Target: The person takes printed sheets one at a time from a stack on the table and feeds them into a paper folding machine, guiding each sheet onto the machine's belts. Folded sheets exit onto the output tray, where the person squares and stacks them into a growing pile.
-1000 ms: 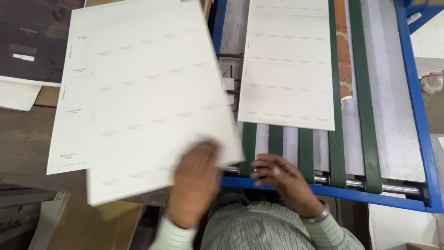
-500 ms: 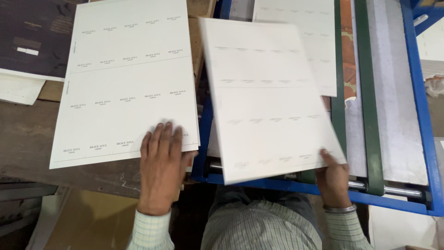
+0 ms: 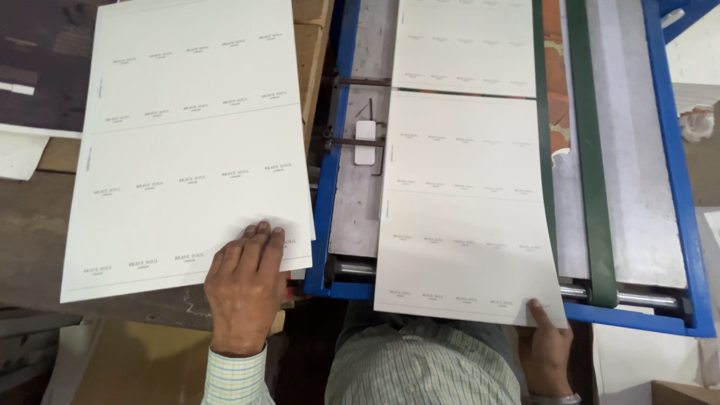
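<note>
Striped green-white shirt, buttoned cuffs, metal wristwatch

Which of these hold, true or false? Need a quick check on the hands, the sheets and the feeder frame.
1. The left hand rests flat on the stack of white sheets. True.
2. The right hand holds a sheet by its near corner. True.
3. The feeder frame is red. False: it is blue.
4. Both hands are on the same sheet. False: they are on separate sheets.
5. The belt is green. True.
</note>
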